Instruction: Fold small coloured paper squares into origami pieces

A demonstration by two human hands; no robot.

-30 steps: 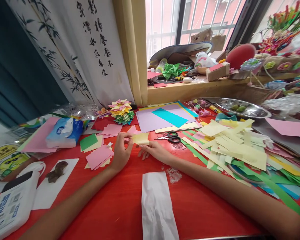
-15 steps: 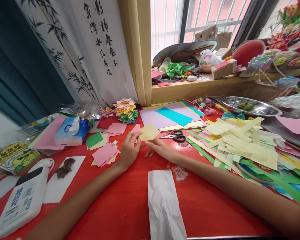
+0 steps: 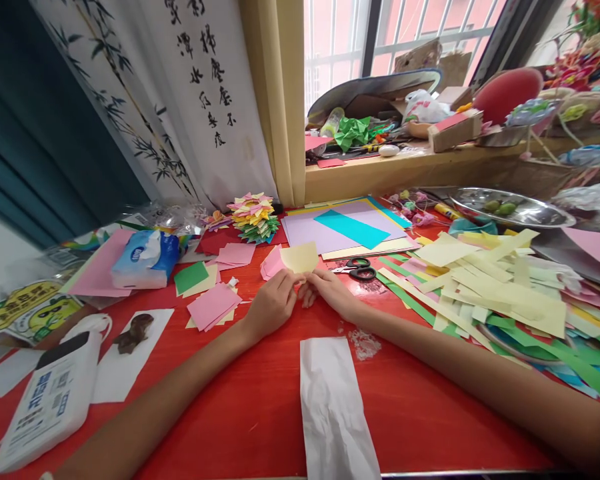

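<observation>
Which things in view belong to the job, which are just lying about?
Likely the job:
cream paper, held by left hand and right hand
pink paper squares
possibly scissors

Probably just lying about:
tissue pack
metal dish

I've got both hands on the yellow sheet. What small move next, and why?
I'd probably run the fingertips along the near edge of the yellow sheet, pressing gently: the left hand and right hand both pinch it there, close together, with the rest spreading beyond them.
</observation>
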